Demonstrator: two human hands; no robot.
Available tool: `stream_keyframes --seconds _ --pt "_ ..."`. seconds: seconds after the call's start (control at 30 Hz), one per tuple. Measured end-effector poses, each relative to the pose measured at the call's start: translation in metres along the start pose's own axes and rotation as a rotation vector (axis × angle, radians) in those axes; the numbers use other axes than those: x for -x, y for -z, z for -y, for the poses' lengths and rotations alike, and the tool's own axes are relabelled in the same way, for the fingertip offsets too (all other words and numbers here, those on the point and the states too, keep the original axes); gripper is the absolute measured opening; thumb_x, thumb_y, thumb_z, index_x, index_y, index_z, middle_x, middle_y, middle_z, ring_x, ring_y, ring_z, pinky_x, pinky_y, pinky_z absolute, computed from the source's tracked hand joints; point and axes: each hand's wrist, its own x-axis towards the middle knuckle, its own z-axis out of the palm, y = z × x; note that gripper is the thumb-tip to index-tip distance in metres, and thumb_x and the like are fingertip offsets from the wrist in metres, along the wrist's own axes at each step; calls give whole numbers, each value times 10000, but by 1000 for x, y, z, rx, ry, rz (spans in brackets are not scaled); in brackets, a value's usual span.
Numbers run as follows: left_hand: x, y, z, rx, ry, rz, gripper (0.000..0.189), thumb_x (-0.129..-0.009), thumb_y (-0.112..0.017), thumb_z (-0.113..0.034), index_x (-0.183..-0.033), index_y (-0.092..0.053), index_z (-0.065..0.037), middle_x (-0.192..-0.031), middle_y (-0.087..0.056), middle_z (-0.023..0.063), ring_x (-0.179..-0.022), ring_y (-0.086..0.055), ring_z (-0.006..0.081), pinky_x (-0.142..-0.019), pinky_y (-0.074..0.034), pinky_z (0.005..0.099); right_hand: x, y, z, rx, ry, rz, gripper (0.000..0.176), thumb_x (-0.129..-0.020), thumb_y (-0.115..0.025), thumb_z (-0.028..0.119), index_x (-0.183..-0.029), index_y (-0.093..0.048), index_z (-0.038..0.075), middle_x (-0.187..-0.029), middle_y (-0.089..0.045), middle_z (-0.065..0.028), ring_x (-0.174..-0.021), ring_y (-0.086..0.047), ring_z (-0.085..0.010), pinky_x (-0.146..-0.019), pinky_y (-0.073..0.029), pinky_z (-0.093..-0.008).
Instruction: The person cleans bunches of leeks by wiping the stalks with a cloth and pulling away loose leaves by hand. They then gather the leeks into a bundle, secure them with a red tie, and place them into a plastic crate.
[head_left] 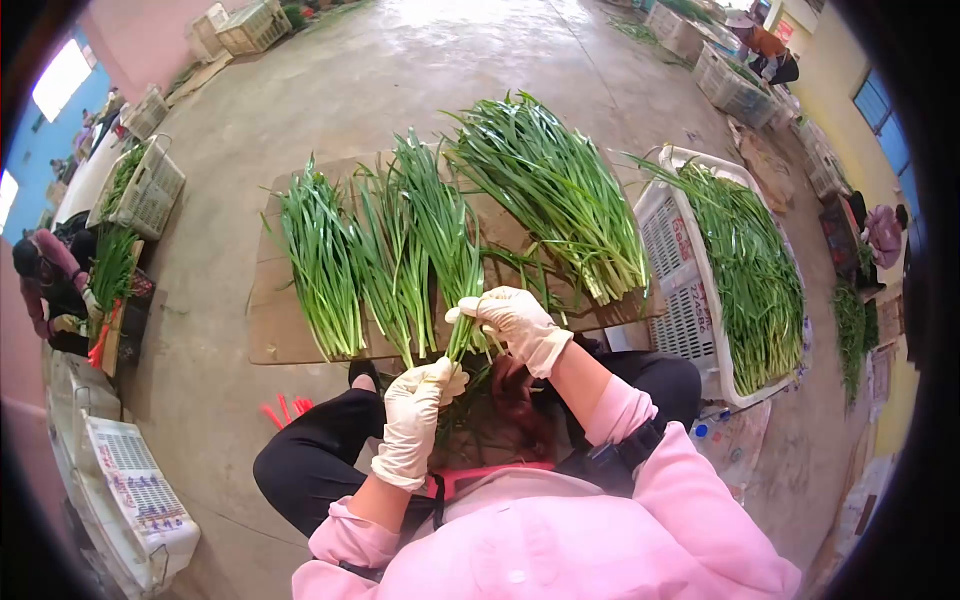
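Observation:
My left hand (415,405), in a pale glove, is closed around the lower stems of a few garlic chives (460,338). Just above it, my right hand (515,325), gloved too, pinches the same stems between thumb and fingers. Their leaves run up among a bunch (440,220) on the low cardboard-covered board (270,320). To the left lies another bunch of garlic chives (325,270), with a thinner one (390,270) beside it. A larger pile of garlic chives (560,190) lies at the right of the board. The stem ends near my fingers are partly hidden.
Right of my knee stands a white plastic crate (690,300) full of garlic chives. Red ties (287,410) show by my left leg. At the left, a person (60,280) handles greens near a crate (150,190); another person (765,50) bends over crates at the upper right.

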Motion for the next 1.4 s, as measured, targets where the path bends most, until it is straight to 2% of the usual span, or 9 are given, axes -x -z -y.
stream_keyframes --seconds 0.33,0.4,0.73,0.87,0.9,1.03,1.13,1.23,1.4 --pt "4 11 7 -59 -76 -16 344 -1011 -614 -326 -981 -735 -5 -869 -753 81 -745 -681 136 -718 -513 267 2 0 0 45 -33 -34 212 -950 -676 214 -972 -777 29 -730 -692 25 -495 -320 -16 -444 -222 -205" --pt "6 18 6 -56 -88 -39 325 -1016 -610 -310 -970 -737 -14 -852 -751 81 -739 -681 131 -708 -510 256 9 4 16 -32 -68 -108 128 -891 -743 126 -919 -689 14 -864 -757 -80 -574 -492 -46 -514 -361 -197" --pt "22 50 11 -120 -33 114 227 -1004 -627 -209 -908 -682 -11 -810 -710 55 -702 -642 126 -672 -516 275 -8 37 37 -123 117 -101 63 -905 -723 134 -907 -736 72 -884 -770 -47 -560 -442 -20 -519 -331 -190" --pt "40 56 -31 -1035 527 564 456 -877 -767 -390 -1129 -696 -17 -894 -726 93 -816 -681 167 -772 -533 304 -2 47 66 26 147 -47 128 -928 -705 160 -938 -755 43 -863 -767 -39 -535 -379 -20 -484 -294 -191" --pt "41 55 -24 -1416 300 642 693 -823 -800 -458 -1347 -603 -49 -1054 -711 151 -989 -679 211 -882 -523 320 2 45 70 48 134 -21 146 -931 -702 162 -953 -760 29 -859 -766 -37 -537 -379 -23 -486 -302 -192" --pt "32 50 -19 -1138 -100 350 782 -894 -668 -521 -1461 -439 -34 -1147 -672 205 -1041 -664 356 -904 -497 408 19 22 72 10 138 69 186 -937 -701 175 -972 -780 11 -848 -755 -14 -596 -469 -30 -519 -342 -185" --pt "10 20 -32 -818 -403 158 568 -952 -685 -356 -1379 -540 -10 -1018 -690 142 -840 -655 239 -742 -518 346 25 11 60 59 72 83 174 -932 -704 178 -953 -785 26 -898 -768 -30 -697 -602 -62 -620 -431 -201" --pt "-16 4 -24 -196 -34 349 437 -954 -710 -258 -1272 -626 29 -945 -712 46 -754 -620 93 -679 -502 240 29 -2 52 122 70 57 175 -912 -718 189 -925 -790 30 -855 -763 -20 -669 -574 -42 -608 -409 -201" --pt "-26 2 -23 -319 88 297 248 -967 -686 -242 -1015 -714 -1 -790 -697 47 -661 -607 91 -632 -500 232 22 -4 34 261 -46 -24 189 -885 -762 191 -771 -722 45 -862 -758 -53 -630 -571 -53 -545 -403 -204"
